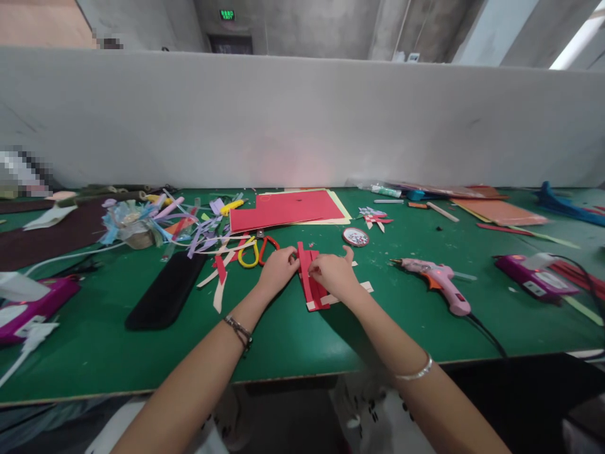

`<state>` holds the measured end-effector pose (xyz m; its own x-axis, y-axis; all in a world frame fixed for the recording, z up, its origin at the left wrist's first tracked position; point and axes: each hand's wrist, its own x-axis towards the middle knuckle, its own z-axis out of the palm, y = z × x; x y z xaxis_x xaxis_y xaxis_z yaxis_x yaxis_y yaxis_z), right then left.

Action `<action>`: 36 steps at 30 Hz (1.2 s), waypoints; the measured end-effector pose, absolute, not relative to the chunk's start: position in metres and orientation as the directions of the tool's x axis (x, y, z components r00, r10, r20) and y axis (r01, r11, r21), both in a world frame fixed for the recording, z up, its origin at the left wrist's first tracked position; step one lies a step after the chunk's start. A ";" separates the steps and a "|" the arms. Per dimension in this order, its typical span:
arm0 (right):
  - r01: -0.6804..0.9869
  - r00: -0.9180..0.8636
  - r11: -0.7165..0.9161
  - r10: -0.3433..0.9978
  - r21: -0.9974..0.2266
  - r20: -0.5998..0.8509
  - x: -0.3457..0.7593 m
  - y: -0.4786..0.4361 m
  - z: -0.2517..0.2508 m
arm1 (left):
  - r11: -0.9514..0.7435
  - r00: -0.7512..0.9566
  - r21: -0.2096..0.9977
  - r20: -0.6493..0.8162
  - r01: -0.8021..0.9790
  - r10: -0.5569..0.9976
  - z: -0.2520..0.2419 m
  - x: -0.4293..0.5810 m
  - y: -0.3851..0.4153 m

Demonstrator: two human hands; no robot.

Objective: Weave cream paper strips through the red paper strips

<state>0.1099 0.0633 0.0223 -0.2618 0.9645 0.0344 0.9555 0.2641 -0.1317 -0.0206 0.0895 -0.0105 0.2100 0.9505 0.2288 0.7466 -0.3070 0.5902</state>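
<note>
Several red paper strips (308, 277) lie side by side on the green table (293, 340), crossed by cream strips (365, 287). My left hand (276, 270) pinches the left edge of the red strips, fingers closed on them. From the right, my right hand (334, 272) presses and grips the same strips, thumb raised. Just behind my left hand lie scissors (255, 251) with yellow and red handles.
A pink glue gun (439, 280) lies to the right, its cord running off the front edge. Red and cream sheets (288, 209), a small round tin (355, 236), a heap of paper scraps (189, 224), a black pad (165, 290) and purple devices (534, 275) surround the work. A grey partition stands behind.
</note>
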 end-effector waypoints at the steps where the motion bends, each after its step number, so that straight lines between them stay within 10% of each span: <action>1: 0.955 -0.262 0.264 0.964 -0.134 0.037 0.110 0.063 0.022 | -0.274 0.181 0.602 0.212 0.750 0.960 -0.010 -0.020 0.090; 7: 0.948 -0.267 0.273 0.962 -0.166 0.057 0.112 0.064 0.020 | -0.323 0.143 0.541 0.348 0.777 0.926 -0.001 -0.031 0.080; 14: 0.940 -0.284 0.293 0.956 -0.175 0.071 0.113 0.063 0.019 | -0.713 0.683 0.224 0.203 0.665 0.701 -0.006 -0.053 0.061; 36: 0.908 -0.332 0.339 0.940 -0.246 0.072 0.120 0.065 0.014 | -0.579 0.561 0.567 0.232 0.586 0.794 -0.008 -0.029 0.078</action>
